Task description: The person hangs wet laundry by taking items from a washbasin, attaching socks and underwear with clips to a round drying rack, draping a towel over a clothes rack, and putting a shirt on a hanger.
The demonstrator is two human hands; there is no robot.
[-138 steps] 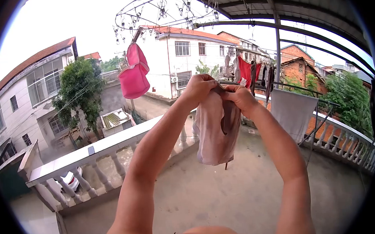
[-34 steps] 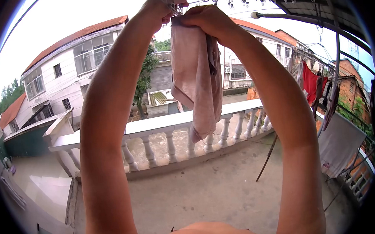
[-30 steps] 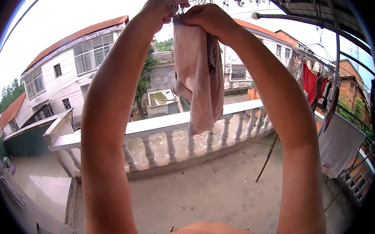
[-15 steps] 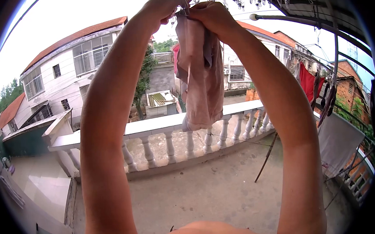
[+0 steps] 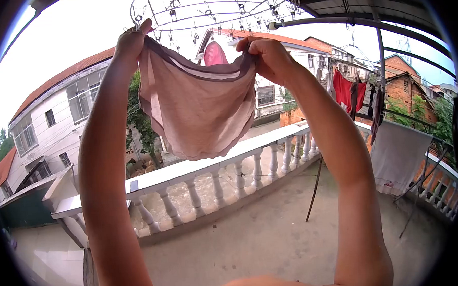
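A pair of greyish-pink underpants (image 5: 199, 111) hangs spread between my raised hands, its waistband sagging in the middle. My left hand (image 5: 131, 46) grips the waistband's left corner, close under a clip at the edge of the wire drying rack (image 5: 203, 15). Whether that clip holds the cloth I cannot tell. My right hand (image 5: 270, 58) pinches the other end of the waistband, below the rack and apart from its clips. Behind the waistband shows a bright pink cloth (image 5: 215, 54).
A white balustrade (image 5: 217, 166) crosses in front of me, with a thin pole (image 5: 314, 190) leaning there. To the right hang red clothes (image 5: 345, 92) and a pale towel (image 5: 400, 153). A metal bar (image 5: 326, 22) runs under the roof at upper right.
My hands have moved apart, the left one leftward and the right one slightly lower. The underpants, bunched and hanging lengthwise before, are now spread wide. The view has shifted to the right.
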